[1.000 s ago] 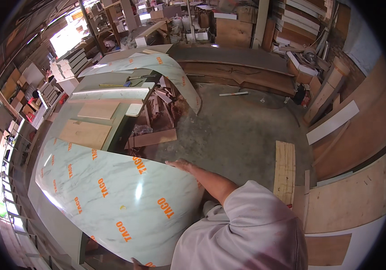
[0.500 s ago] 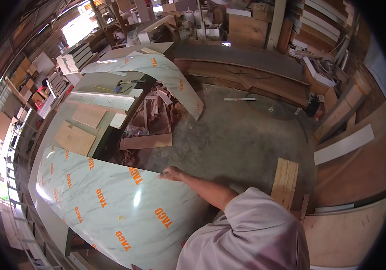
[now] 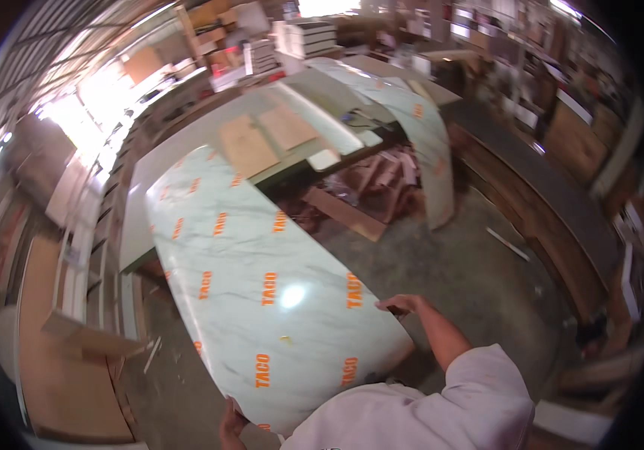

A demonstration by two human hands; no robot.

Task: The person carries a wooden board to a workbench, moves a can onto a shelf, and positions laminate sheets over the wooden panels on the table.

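Observation:
My left hand (image 3: pixel 233 416) and my right hand (image 3: pixel 401 304) grip opposite edges of a large bendable white marble-look sheet (image 3: pixel 262 247) printed with orange lettering. Its far end lies on a big pale work table (image 3: pixel 138 232); the near end reaches up against my body. A second marbled sheet (image 3: pixel 431 154) drapes over the table's far right corner and hangs down. Between them on the table lie two light wood panels (image 3: pixel 243 146), a long white strip (image 3: pixel 314 112) and small tools (image 3: pixel 352 118).
Wood offcuts (image 3: pixel 348 214) lie under the table. Long dark boards (image 3: pixel 532 210) run along the right, and a thin white strip (image 3: pixel 508 244) is on the concrete floor (image 3: pixel 457 277). Panels and frames (image 3: pixel 67 337) stand at left; stacked white boards (image 3: pixel 299 37) are at the back.
My view has swung left, so the surroundings sit further right. The held sheet now lies more lengthwise away from me, and more of my left hand shows.

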